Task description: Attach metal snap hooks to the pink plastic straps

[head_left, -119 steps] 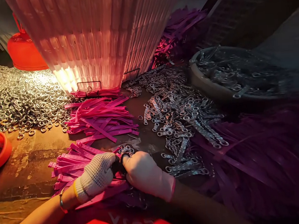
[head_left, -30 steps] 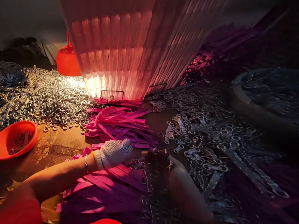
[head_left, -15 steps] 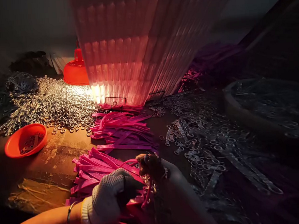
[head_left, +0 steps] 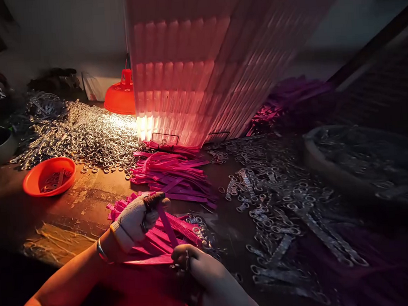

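My left hand (head_left: 133, 218), in a white knit glove with dark fingertips, is closed on a magenta strap (head_left: 167, 226). That strap runs down to my right hand (head_left: 207, 269), whose thumb and fingers pinch it near the middle of the table edge. Another length of magenta strap stretches leftward from the right fingers. Small metal bits show at those fingers, too dark to make out. Beneath and behind both hands lies a pile of magenta straps (head_left: 188, 231), with metal ring pieces (head_left: 204, 234) at its right end.
A second bundle of magenta straps (head_left: 170, 176) lies farther back. Beyond it stands a translucent corrugated panel (head_left: 174, 85) beside a red lamp (head_left: 119, 98). A heap of metal rings (head_left: 91, 133) and a red bowl (head_left: 31, 186) are left. More metal pieces (head_left: 281, 208) and a large basin (head_left: 312, 154) are right.
My left hand has moved up and left, away from the right hand, and the strap is now drawn out between them. My right hand has come down and left. The view has shifted.
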Demonstrator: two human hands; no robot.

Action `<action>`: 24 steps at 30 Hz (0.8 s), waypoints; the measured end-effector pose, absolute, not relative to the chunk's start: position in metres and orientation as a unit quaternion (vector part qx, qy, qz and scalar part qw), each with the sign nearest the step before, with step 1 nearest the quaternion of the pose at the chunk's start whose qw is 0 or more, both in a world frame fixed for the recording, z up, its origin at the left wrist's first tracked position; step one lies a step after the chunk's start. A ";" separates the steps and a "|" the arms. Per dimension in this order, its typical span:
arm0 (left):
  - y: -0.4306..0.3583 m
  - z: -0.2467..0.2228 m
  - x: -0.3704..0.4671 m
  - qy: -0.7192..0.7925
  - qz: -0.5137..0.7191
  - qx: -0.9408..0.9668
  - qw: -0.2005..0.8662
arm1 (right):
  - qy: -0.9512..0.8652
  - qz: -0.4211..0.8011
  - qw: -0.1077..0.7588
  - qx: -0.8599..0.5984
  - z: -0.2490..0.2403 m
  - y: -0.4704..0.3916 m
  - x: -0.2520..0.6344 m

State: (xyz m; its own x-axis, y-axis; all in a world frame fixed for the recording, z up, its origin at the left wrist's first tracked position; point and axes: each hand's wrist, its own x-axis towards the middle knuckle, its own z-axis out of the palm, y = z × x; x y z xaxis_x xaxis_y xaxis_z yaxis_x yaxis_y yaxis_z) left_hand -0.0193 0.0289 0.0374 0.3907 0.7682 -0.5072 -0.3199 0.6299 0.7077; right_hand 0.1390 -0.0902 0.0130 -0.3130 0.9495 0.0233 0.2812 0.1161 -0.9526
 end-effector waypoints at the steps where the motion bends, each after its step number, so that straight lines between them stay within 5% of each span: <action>1: 0.028 0.039 -0.022 0.425 0.348 0.278 0.788 | -0.675 0.465 0.343 -0.459 0.018 -0.093 0.142; 7: 0.007 0.039 -0.028 0.396 0.267 0.436 0.763 | -0.677 0.434 0.325 -0.497 0.055 -0.089 0.168; 10: -0.002 0.038 -0.022 0.391 0.230 0.463 0.761 | -0.696 0.324 0.308 -0.562 0.056 -0.069 0.174; 19: -0.001 0.034 -0.013 0.420 0.169 0.536 0.713 | -0.796 0.063 0.057 -0.600 0.049 -0.053 0.161; 24: 0.010 0.040 -0.018 0.381 0.157 0.668 0.620 | -0.825 -0.049 0.098 -0.555 0.036 -0.060 0.163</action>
